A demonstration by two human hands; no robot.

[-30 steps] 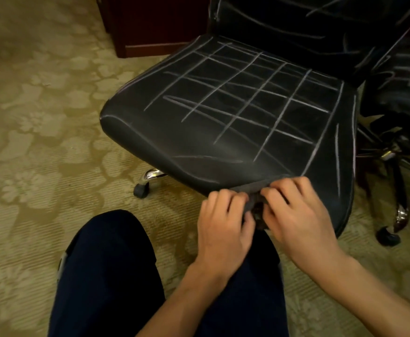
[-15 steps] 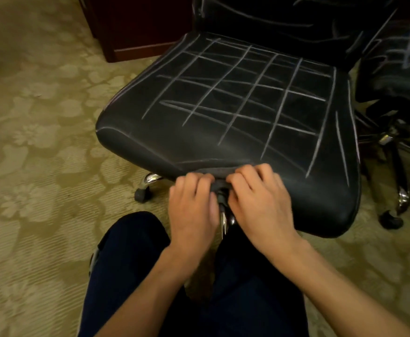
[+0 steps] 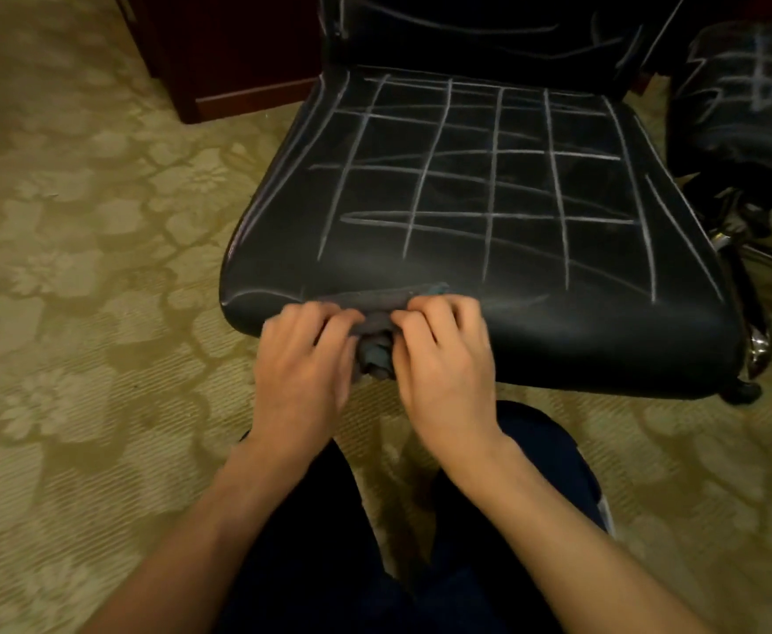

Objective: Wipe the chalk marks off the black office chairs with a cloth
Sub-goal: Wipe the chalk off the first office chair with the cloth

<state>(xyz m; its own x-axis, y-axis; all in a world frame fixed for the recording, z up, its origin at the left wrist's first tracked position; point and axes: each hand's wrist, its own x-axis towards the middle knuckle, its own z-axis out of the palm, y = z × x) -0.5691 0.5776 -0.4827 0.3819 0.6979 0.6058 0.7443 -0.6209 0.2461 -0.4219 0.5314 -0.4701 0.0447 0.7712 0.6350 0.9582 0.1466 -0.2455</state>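
Left hand and right hand, fingers curled, both grip grey cloth on front edge of chalk-marked black office chair seat; cloth apparently bunched between hands, view blurred.

Office or hotel meeting room, by the furnishings. Floor: wall-to-wall carpet, olive-gold, woven floral pattern, commercial look. Near centre: black padded office chair on castors, chrome base. Second chair of the same kind just beside it, far right. Far left: dark red-brown wooden furniture, plinth base, likely a desk or cabinet.
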